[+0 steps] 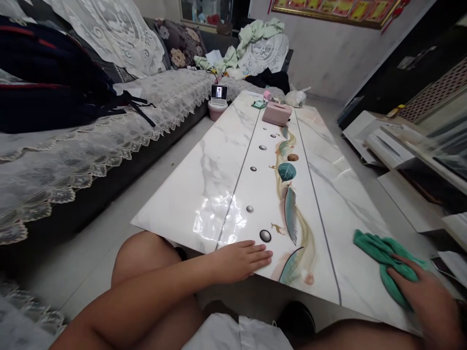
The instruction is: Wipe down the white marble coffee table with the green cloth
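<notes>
1. Cloth (377, 249), at four o'clock on the desk (182, 194), is gripped in the right hand (425, 289); near the edge, it could slip off if the hold loosens.
2. The left hand (237, 263) lies flat at six o'clock; leaning hard there might shift the desk.

Bare hands (239, 261), bare left forearm (153, 293), bare legs (144, 255), and there at the lap sits plain white clothing (222, 333), loosely creased, a line running down its middle, a small pale loop (274, 323) at its right edge!
</notes>
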`<state>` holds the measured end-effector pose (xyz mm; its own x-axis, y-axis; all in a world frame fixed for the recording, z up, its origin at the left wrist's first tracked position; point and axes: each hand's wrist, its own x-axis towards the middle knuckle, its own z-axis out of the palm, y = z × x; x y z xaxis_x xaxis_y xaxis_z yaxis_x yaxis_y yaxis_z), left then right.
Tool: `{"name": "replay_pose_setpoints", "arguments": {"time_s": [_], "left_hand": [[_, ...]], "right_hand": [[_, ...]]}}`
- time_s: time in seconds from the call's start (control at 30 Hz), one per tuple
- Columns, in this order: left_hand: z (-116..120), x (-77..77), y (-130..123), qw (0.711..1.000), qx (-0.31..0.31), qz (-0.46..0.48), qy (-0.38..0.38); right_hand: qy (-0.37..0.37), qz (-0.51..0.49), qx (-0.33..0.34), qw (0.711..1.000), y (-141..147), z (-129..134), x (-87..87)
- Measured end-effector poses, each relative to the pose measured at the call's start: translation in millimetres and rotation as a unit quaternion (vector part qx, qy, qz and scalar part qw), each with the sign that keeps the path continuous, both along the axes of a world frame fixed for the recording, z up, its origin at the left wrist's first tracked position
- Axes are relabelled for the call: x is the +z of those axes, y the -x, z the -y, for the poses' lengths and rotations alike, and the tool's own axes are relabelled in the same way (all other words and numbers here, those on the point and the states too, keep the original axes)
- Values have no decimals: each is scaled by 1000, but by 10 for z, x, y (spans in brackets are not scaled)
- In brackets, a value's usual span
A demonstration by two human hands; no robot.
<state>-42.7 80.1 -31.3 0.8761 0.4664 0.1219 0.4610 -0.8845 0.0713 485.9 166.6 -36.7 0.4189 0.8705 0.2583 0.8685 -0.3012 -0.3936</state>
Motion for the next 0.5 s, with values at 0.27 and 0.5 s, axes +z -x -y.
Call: {"name": "replay_pose_setpoints", "arguments": {"time_s": [0.27, 0.5], "left_hand": [[-37, 23, -54, 992, -101, 10, -75], [-50, -4, -117, 988, -107, 7, -113]], "right_hand": [[53, -7, 285, 957, 2341, -693, 348], [62, -16, 587, 807, 5014, -487, 300]]}}
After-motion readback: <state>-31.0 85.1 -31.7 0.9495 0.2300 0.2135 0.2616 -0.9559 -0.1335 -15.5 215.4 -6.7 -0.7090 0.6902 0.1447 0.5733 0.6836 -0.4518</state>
